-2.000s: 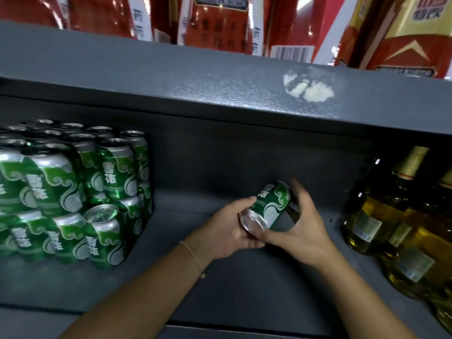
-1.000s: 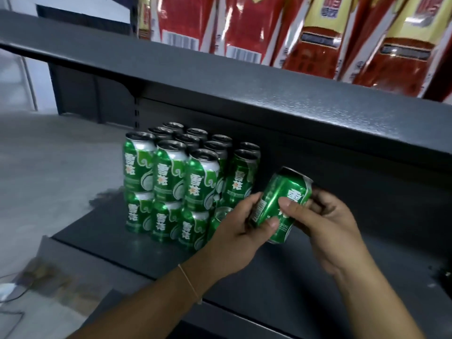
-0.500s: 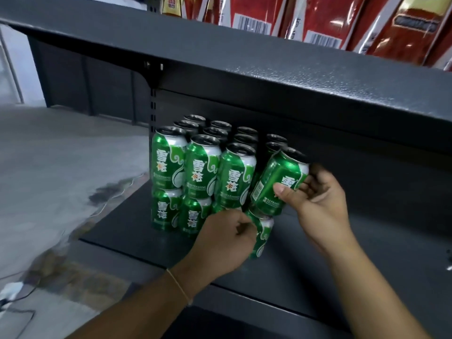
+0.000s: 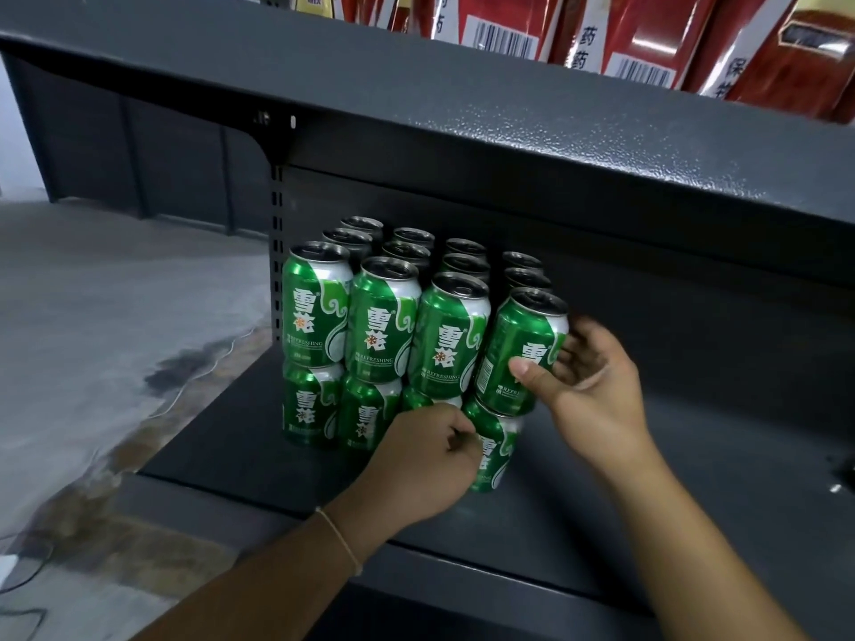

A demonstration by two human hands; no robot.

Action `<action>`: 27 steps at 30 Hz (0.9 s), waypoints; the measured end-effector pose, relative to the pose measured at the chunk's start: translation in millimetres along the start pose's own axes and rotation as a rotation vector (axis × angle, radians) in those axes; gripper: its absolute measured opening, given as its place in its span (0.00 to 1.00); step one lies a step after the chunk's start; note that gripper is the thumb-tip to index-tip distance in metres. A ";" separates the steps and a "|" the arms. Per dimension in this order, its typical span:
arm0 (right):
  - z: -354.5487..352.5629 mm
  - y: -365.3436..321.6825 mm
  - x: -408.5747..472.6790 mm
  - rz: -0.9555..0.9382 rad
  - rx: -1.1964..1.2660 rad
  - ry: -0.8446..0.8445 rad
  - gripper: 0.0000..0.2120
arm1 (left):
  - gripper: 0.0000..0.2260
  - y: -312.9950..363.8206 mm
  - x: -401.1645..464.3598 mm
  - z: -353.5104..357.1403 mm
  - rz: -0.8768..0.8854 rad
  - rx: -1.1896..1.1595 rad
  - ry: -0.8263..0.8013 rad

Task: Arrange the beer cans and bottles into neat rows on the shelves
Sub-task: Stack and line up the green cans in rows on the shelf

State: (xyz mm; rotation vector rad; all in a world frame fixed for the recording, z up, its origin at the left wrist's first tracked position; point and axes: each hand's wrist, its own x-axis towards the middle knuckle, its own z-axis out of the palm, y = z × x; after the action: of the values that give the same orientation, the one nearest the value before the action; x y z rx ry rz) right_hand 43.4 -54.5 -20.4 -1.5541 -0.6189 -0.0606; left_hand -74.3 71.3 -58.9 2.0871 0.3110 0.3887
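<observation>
Near the shelf's (image 4: 240, 437) left end, your right hand (image 4: 587, 386) gripped the top can (image 4: 518, 349); your left hand (image 4: 425, 464) curled around the lower can (image 4: 492, 451).

Left hand (image 4: 423, 460) reaches forward with fingers curled, a thin band at its wrist; right hand (image 4: 585, 386) extends forward, thumb and fingers curved in a grasp.

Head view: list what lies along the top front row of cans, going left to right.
First green can → second green can → third green can → fourth green can, slightly tilted → right hand gripping that fourth can → bare dark shelf.
</observation>
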 end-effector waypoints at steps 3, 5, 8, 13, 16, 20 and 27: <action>1.4 1.3 -0.5 0.000 -0.013 0.005 0.31 | 0.07 0.1 1.6 -0.6 0.012 0.007 0.006; 1.9 1.2 -1.9 -0.012 -0.033 0.004 0.29 | 0.07 0.6 2.0 -0.7 0.013 0.005 0.002; 1.2 0.5 -3.1 -0.022 -0.051 0.003 0.28 | 0.06 1.2 2.4 0.1 0.008 0.011 0.005; 0.5 2.4 -3.5 -0.045 -0.073 -0.028 0.27 | 0.06 4.0 2.1 1.8 0.024 0.033 0.007; 0.3 3.9 -4.4 -0.065 -0.083 -0.045 0.25 | 0.06 7.3 0.5 2.0 0.033 0.037 0.003; 0.0 5.0 -7.6 -0.071 -0.118 -0.083 0.28 | 0.06 11.4 -1.6 1.9 0.057 0.033 0.009; -14.3 3.7 -23.8 0.001 -0.102 0.007 0.35 | 0.05 14.7 -2.3 18.9 0.118 -0.033 -0.005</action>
State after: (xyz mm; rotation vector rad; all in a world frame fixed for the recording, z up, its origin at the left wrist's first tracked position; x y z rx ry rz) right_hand 29.5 -75.9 -31.9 -1.6522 -0.6179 -0.0985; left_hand -68.0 48.3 -56.0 2.0794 0.1775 0.4560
